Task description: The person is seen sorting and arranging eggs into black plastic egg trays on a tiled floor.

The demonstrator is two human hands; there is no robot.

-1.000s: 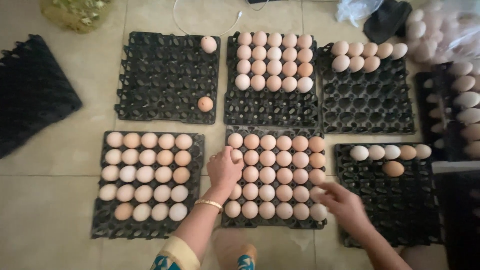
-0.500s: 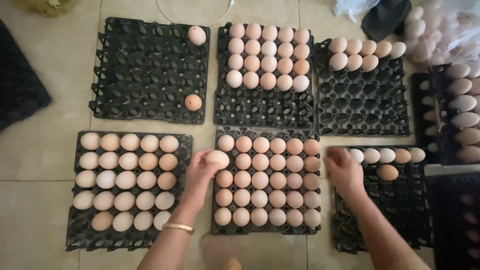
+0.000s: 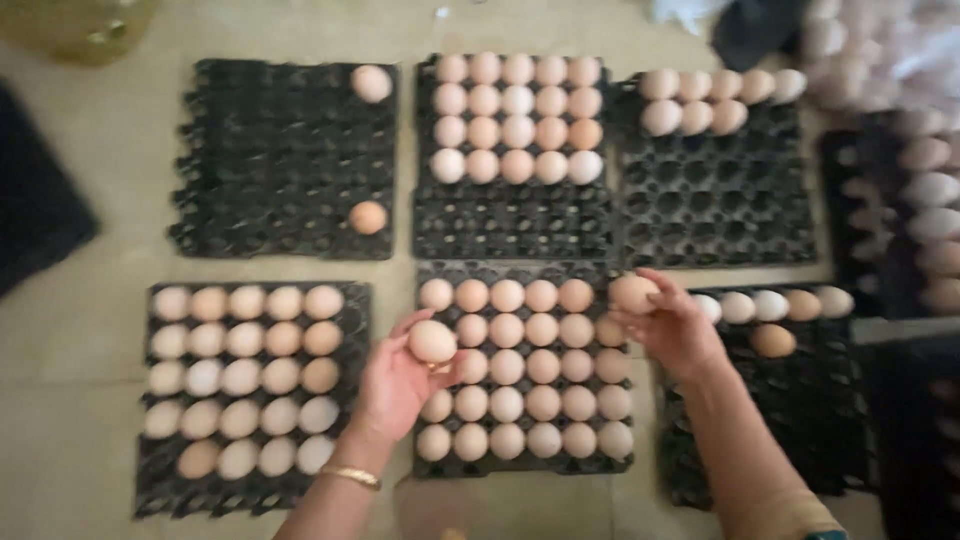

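I count six black moulded-pulp egg trays (image 3: 285, 230) on the tiled floor (image 3: 90, 300). Far-left upper tray holds two eggs, mostly open cups. Left hand (image 3: 395, 385) grips one pale tan egg (image 3: 432, 341) over the full centre tray's left edge; right hand (image 3: 675, 325) clasps another tan egg (image 3: 634, 293) at its right edge.

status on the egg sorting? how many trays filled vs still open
Done: the near middle tray looks about full, the near left tray nearly so. In hand: the left hand holds an egg, the right hand another egg. Left: the far left tray holds two eggs; the other trays are partly filled.
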